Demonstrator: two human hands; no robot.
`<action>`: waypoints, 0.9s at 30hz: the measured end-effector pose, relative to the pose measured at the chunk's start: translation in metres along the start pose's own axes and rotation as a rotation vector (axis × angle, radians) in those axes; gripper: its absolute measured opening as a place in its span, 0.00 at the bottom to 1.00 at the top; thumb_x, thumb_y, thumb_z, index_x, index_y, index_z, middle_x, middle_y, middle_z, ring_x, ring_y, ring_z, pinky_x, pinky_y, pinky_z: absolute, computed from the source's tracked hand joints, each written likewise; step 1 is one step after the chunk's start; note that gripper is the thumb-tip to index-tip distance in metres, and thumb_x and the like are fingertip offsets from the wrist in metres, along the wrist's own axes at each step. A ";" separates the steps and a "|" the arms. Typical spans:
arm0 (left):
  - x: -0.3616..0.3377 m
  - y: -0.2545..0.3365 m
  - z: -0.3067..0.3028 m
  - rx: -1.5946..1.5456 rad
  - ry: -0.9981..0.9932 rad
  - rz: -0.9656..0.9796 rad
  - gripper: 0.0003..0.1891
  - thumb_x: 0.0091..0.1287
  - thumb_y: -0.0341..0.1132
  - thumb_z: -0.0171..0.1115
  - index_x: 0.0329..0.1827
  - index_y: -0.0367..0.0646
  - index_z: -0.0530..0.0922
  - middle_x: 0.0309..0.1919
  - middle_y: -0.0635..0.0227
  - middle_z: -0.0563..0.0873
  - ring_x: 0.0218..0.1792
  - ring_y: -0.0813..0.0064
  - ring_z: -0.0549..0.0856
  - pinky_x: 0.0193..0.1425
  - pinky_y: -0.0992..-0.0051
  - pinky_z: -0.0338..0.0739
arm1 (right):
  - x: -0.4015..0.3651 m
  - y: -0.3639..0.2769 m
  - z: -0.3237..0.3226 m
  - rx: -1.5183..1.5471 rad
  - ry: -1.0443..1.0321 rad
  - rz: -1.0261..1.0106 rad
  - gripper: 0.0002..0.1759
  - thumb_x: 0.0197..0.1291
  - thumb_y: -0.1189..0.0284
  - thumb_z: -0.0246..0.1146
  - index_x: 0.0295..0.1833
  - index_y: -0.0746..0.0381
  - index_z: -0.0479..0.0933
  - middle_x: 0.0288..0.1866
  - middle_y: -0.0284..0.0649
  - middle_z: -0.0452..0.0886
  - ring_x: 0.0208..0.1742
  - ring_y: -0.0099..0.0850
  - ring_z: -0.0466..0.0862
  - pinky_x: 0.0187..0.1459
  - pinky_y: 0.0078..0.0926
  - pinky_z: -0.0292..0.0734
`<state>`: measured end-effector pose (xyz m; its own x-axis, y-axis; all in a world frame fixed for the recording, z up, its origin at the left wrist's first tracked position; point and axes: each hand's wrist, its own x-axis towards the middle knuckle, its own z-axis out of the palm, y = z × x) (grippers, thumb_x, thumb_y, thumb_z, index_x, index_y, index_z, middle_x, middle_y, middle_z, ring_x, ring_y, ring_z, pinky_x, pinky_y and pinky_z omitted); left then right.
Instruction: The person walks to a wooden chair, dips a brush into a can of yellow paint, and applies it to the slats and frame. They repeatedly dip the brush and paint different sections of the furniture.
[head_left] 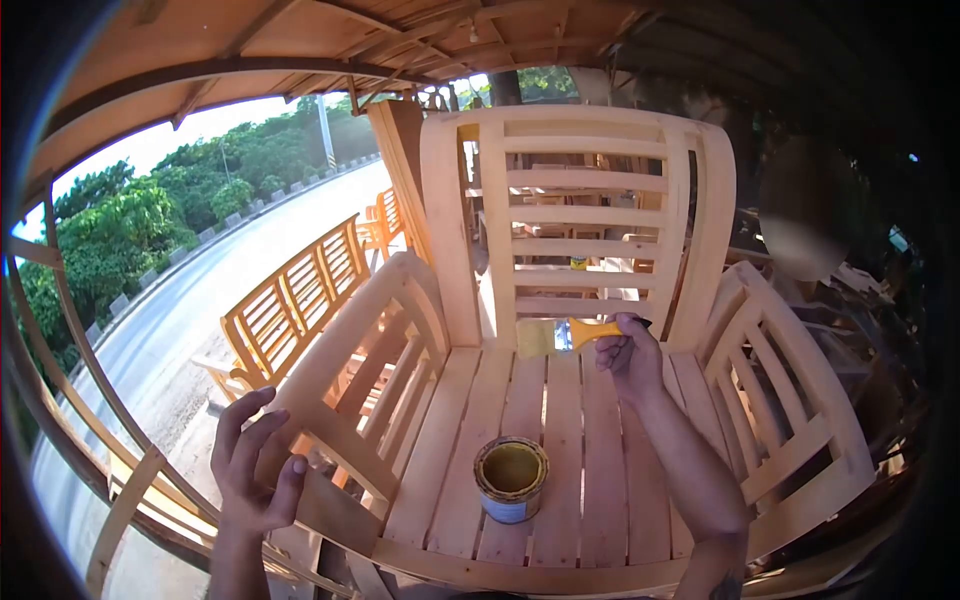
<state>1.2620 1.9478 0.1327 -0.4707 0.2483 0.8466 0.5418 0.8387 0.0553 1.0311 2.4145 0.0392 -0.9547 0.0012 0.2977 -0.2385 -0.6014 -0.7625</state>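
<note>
My right hand (630, 355) clamps a paintbrush (560, 335) against the wooden armchair backrest (590, 180); my left hand (255, 465), fingers apart, perhaps touches the armrest (340, 350).

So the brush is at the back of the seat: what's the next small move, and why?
Probably a sideways stroke along the back edge of the seat. The right hand grips the brush by its handle, bristles laid where the seat meets the backrest. The open can stands on the seat, and the left hand rests on the armrest.
</note>
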 end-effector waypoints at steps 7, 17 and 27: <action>0.001 -0.010 0.015 -0.018 -0.040 -0.079 0.23 0.57 0.34 0.71 0.56 0.33 0.84 0.62 0.40 0.80 0.63 0.44 0.84 0.65 0.54 0.81 | 0.082 0.011 0.055 0.072 -0.010 -0.109 0.12 0.73 0.65 0.60 0.55 0.59 0.77 0.36 0.44 0.88 0.33 0.34 0.89 0.36 0.35 0.87; -0.004 -0.025 0.004 0.141 -0.054 -0.018 0.29 0.54 0.45 0.73 0.55 0.34 0.84 0.60 0.40 0.82 0.60 0.42 0.83 0.64 0.50 0.79 | 0.198 0.032 0.140 0.078 -0.003 -0.378 0.11 0.76 0.70 0.64 0.56 0.65 0.80 0.40 0.41 0.87 0.37 0.29 0.90 0.39 0.26 0.87; -0.001 -0.021 0.003 0.043 -0.135 -0.082 0.30 0.54 0.44 0.76 0.57 0.33 0.84 0.61 0.41 0.81 0.59 0.48 0.85 0.63 0.57 0.81 | 0.249 0.048 0.211 -0.389 0.195 -0.696 0.17 0.73 0.66 0.68 0.60 0.65 0.82 0.42 0.42 0.90 0.42 0.29 0.89 0.46 0.28 0.84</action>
<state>1.2490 1.9316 0.1293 -0.6031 0.2380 0.7613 0.4683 0.8783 0.0963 0.8200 2.2179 0.1979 -0.5708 0.4321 0.6982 -0.7981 -0.0919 -0.5955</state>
